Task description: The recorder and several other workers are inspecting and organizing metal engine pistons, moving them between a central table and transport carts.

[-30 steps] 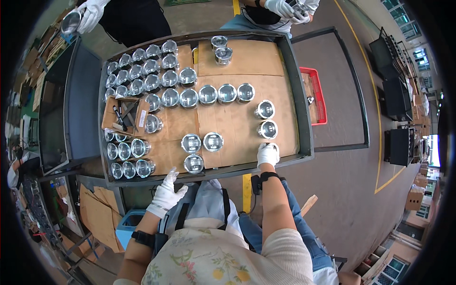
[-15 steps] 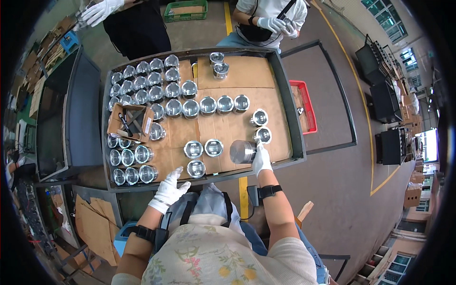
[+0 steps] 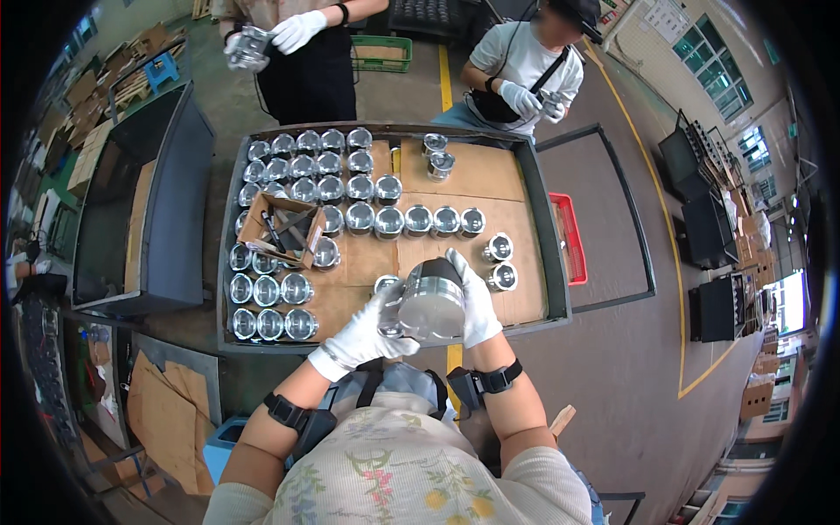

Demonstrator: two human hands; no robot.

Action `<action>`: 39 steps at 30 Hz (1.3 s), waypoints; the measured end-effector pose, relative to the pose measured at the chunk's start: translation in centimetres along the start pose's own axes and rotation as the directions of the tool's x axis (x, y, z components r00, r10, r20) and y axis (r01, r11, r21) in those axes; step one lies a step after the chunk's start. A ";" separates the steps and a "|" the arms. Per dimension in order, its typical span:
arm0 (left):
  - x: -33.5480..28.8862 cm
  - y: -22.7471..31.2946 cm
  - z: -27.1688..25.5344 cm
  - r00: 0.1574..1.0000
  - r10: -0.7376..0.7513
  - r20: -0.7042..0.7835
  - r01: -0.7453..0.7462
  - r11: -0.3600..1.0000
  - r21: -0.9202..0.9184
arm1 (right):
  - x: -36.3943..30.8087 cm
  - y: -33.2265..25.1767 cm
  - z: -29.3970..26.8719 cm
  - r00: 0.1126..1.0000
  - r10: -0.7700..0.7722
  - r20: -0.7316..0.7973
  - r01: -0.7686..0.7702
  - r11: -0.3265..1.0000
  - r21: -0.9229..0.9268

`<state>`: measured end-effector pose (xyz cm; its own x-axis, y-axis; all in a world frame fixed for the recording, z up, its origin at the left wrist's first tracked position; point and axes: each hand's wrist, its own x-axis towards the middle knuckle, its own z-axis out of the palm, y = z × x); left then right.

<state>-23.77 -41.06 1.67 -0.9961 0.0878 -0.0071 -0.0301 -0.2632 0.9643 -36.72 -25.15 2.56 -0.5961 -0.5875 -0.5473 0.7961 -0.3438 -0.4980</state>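
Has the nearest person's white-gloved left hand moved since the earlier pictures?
Yes. Judged against the dark rectangular cardboard-lined tray, the left hand has moved right along its near edge.

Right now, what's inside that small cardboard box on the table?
The cardboard box holds a black pen-shaped item and dark flat pieces; whatever lies beneath them is hidden.

On my right, yellow lines (image 3: pixel 710 374) mark the grey floor (image 3: pixel 604 367), and a paned window (image 3: pixel 719 70) breaks the pale wall (image 3: pixel 647 72).

I am holding a silvery metal piston (image 3: pixel 433 311) with a dark band, tilted, its smooth round end facing me, above the tray (image 3: pixel 542 227).
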 end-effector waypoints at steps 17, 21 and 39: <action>-1.6 5.5 -2.4 0.976 0.199 0.089 -0.216 0.937 0.273 | -5.3 1.5 7.6 0.841 -0.443 0.312 0.541 0.701 -0.465; -1.7 6.6 -2.4 0.927 0.373 0.049 -0.368 0.873 0.320 | -4.6 2.1 7.7 0.867 -0.409 0.285 0.497 0.749 -0.438; -1.5 8.7 -1.8 0.923 0.385 0.011 -0.262 0.607 0.750 | -3.9 4.0 7.8 0.891 -0.029 0.453 -0.121 0.946 0.299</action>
<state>-22.64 -45.17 9.62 -0.9300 -0.0098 0.3674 0.3048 0.5379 0.7860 -30.38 -29.91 7.97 -0.5069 -0.8454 -0.1683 0.8570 -0.4733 -0.2035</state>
